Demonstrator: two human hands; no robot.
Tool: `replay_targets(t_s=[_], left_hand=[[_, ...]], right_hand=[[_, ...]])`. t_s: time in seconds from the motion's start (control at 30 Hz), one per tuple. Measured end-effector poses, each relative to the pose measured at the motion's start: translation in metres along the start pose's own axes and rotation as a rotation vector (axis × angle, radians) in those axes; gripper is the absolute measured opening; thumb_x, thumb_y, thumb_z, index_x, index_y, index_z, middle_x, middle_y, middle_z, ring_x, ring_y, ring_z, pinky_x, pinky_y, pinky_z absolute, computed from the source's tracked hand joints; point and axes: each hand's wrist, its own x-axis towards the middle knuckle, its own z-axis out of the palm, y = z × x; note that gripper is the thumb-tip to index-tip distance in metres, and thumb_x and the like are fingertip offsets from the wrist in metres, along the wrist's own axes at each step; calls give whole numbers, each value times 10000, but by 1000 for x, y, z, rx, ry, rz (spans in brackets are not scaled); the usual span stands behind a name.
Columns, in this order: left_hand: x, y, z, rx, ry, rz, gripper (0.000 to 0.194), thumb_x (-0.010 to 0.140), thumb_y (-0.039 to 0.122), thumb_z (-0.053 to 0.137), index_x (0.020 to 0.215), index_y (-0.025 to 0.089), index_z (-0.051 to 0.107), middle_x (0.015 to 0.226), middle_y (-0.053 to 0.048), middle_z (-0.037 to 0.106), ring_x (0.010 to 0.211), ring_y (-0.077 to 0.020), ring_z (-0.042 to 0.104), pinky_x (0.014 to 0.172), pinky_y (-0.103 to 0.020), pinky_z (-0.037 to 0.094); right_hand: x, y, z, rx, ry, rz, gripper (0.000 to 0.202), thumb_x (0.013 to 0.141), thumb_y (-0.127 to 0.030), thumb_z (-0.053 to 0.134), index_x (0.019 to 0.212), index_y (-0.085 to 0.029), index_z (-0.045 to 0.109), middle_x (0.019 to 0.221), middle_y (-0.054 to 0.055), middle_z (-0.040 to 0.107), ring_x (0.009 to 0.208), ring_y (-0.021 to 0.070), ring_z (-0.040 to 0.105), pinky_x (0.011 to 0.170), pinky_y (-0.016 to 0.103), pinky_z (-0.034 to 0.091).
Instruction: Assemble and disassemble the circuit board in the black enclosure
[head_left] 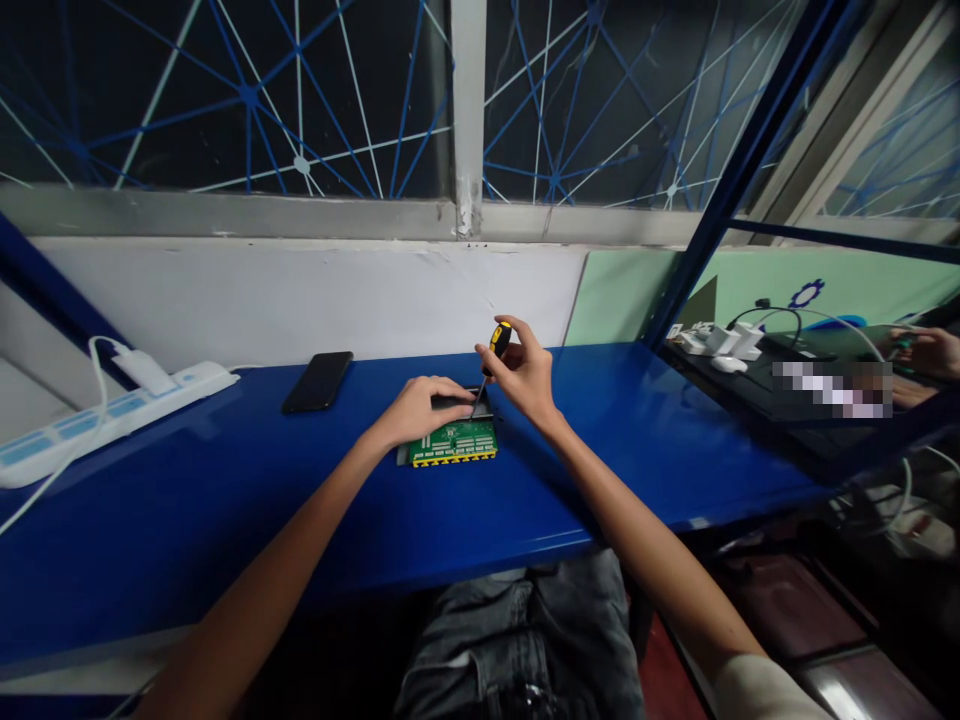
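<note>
A green circuit board (457, 441) with a yellow-edged front side lies on the blue table (450, 520). Behind it is a dark part (481, 404), partly covered by my hands. My left hand (421, 408) rests on the left of the board and the dark part, its fingers reaching right and holding them. In my right hand (523, 370) is a black and yellow screwdriver (498, 340), tilted, its shaft pointing down to the left. The tip meets the area near the board's back edge, close to my left fingertips.
A black phone (318, 382) lies to the left, and a white power strip (112, 420) with a plugged-in adapter sits farther left. Beyond the blue frame at right are white chargers (731, 343), cables and another person's hands (930, 352).
</note>
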Motion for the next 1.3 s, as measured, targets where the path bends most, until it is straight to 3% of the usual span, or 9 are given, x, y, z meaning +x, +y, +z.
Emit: replay_targets(t_s=[0.27, 0.53, 0.73, 1.17, 1.3], left_hand=[[-23, -12, -32, -51, -10, -46, 217, 814, 322, 657, 962, 199, 757, 975, -72, 747, 853, -202, 690, 801, -312, 513], [-35, -28, -29, -67, 69, -125, 149, 790, 294, 673, 855, 203, 770, 909, -67, 764, 885, -226, 697, 841, -339, 511], [-35, -33, -25, -74, 88, -135, 129, 761, 278, 684, 797, 203, 782, 825, -61, 769, 826, -236, 705, 784, -335, 522], [-35, -32, -26, -56, 50, -138, 147, 752, 274, 685, 821, 185, 780, 857, -66, 770, 823, -240, 707, 780, -332, 515], [-36, -33, -25, -35, 101, -151, 128, 718, 275, 715, 782, 187, 782, 808, -64, 769, 761, -234, 701, 755, -338, 522]], right_hand=[[11, -19, 35, -13, -140, -89, 497, 842, -479, 581, 1263, -233, 485, 639, -27, 633, 528, 143, 616, 593, 284, 518], [3, -23, 63, -83, -194, -178, 496, 883, -492, 525, 1302, -234, 464, 680, -13, 619, 562, 139, 587, 617, 281, 497], [-5, -19, 66, -150, -212, -195, 525, 884, -512, 516, 1326, -233, 467, 699, -1, 615, 569, 140, 568, 628, 282, 496], [-11, -20, 66, -218, -254, -208, 539, 909, -513, 468, 1367, -229, 442, 702, 16, 612, 622, 160, 591, 635, 285, 488], [-11, -23, 66, -234, -258, -213, 560, 903, -523, 466, 1368, -212, 441, 712, 21, 622, 620, 165, 598, 628, 291, 486]])
